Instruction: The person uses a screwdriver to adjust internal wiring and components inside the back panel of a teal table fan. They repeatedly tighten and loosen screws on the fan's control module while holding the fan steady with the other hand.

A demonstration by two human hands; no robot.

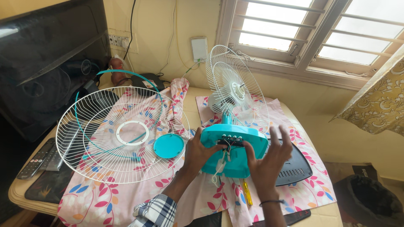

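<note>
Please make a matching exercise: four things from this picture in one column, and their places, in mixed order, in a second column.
Things:
1. loose fan grille
2. teal round cap
3. yellow-handled screwdriver
4. remote control

Places:
A. under the teal fan base, near the right hand
B. at the table's left edge
C. lying flat on the floral cloth
D. beside the left hand

Pairs: 1-C, 2-D, 3-A, 4-B

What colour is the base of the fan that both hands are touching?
The fan base is turquoise, seen clearly in the head view.
</note>
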